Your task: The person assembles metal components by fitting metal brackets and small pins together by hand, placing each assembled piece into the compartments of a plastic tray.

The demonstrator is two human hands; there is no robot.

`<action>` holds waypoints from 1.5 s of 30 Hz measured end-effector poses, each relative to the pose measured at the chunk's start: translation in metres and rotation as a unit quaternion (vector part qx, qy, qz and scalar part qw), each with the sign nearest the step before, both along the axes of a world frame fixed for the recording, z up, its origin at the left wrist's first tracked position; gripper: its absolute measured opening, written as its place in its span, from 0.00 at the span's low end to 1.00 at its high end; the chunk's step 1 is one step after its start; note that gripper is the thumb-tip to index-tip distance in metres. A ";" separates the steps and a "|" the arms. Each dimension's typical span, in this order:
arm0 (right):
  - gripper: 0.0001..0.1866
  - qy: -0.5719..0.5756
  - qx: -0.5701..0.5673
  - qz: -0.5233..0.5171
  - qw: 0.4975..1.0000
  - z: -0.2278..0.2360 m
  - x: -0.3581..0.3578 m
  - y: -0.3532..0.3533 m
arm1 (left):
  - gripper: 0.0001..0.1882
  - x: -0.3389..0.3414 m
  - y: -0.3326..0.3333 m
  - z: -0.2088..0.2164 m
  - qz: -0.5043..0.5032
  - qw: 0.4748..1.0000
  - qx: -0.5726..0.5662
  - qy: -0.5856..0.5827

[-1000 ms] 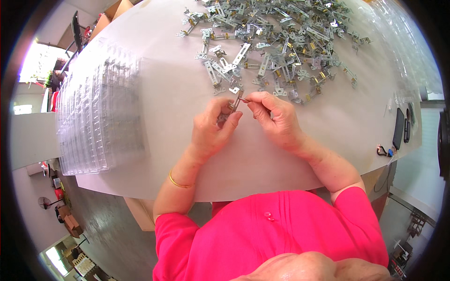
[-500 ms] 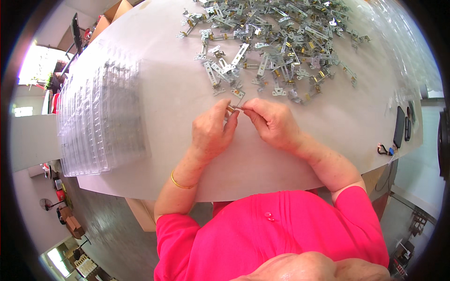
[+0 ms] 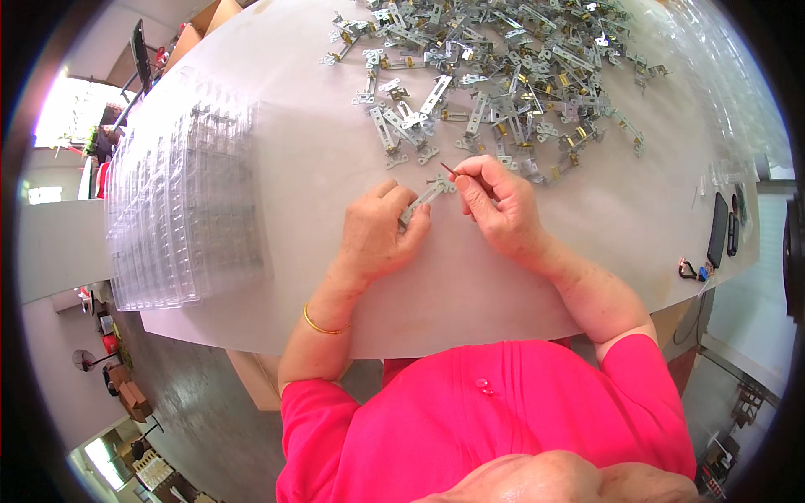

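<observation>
My left hand (image 3: 381,230) is closed on one end of a silvery metal bracket (image 3: 430,193), a flat slotted strip with a lobed end that points away from me to the right. The thumb and fingers hide its near end. Just right of the bracket, my right hand (image 3: 503,210) pinches a thin, dark reddish-brown pin (image 3: 448,168), its tip sticking out past the fingertips to the left. The far end of the pin is covered by the hand. Beyond both hands lies a loose heap of similar metal brackets (image 3: 503,75), some with brass-coloured parts.
Stacked clear plastic trays (image 3: 168,201) stand on the left of the pale table (image 3: 310,151). More clear plastic (image 3: 721,92) lies at the far right. Near the right edge are a dark phone-like slab (image 3: 717,229) and a small tool with black loop handles (image 3: 689,270).
My hands, together around a small part before, have parted. The right has moved up and right with the pin. The bracket now shows lengthwise from my left hand.
</observation>
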State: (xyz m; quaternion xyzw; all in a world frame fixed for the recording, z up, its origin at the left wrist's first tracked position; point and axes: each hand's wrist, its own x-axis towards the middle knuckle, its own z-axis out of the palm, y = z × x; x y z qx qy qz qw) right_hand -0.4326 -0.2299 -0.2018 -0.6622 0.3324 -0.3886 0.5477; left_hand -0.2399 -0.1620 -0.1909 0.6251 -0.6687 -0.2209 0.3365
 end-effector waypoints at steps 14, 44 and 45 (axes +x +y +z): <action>0.04 0.049 -0.017 -0.008 0.999 0.001 0.001 -0.002 | 0.09 -0.003 -0.005 -0.015 -0.006 0.987 -0.126 -0.099; 0.03 0.047 -0.038 0.075 0.995 -0.019 0.011 -0.001 | 0.12 0.346 0.124 0.202 0.517 0.832 -0.161 -0.118; 0.03 0.066 -0.061 0.077 0.993 -0.021 0.013 0.002 | 0.14 0.375 0.120 0.198 0.520 0.822 -0.140 -0.186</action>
